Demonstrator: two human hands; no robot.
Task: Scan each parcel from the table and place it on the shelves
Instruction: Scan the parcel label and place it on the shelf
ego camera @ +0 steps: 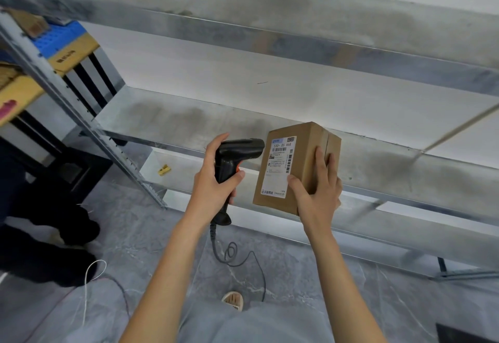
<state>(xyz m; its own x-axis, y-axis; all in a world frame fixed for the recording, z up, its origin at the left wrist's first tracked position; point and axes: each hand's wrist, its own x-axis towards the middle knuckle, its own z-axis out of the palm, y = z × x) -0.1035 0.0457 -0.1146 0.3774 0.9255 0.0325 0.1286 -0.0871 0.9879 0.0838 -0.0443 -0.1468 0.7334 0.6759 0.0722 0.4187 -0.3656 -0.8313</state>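
Observation:
A small brown cardboard parcel (297, 164) with a white shipping label (279, 166) on its left face is held upright in front of the metal shelves (189, 124). My right hand (317, 189) grips its right side, thumb on the front edge and fingers over the taped side. My left hand (216, 180) grips the handle of a black barcode scanner (237, 153), whose head points at the label from a few centimetres away. The scanner's cable (235, 256) hangs down to the floor.
Bare galvanised shelf boards run across the view at several heights. A slanted shelf upright (81, 116) stands at the left, with yellow and blue boxes (64, 46) on the neighbouring rack. A small yellow clip (164, 170) lies on a low shelf. Dark legs (40, 234) of another person stand at left.

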